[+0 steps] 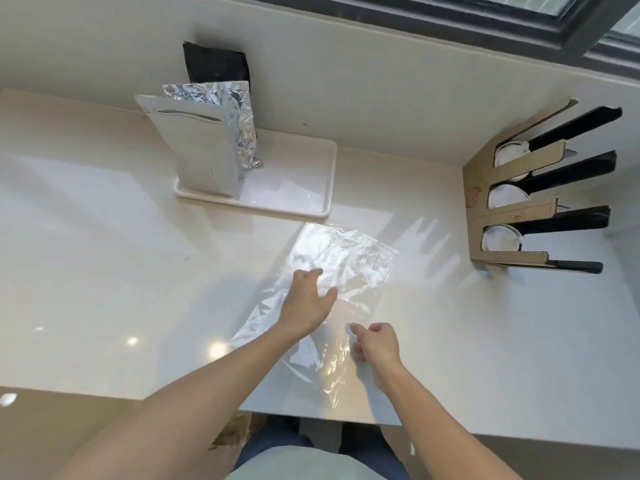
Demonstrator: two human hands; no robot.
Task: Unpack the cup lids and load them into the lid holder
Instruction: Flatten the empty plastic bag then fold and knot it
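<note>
Flattening the empty clear bag (332, 271) on the table (104, 254), our left hand (308, 303) lies spread, right hand (375, 344) loosely curled; lid holder (512, 202) at two o'clock. Smooth outward, probably.

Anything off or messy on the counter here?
Nothing spilled or broken. The clear plastic bag lies flat, crumpled and apparently empty on the counter under both hands. The lid holder already shows lids in its three slots.
</note>
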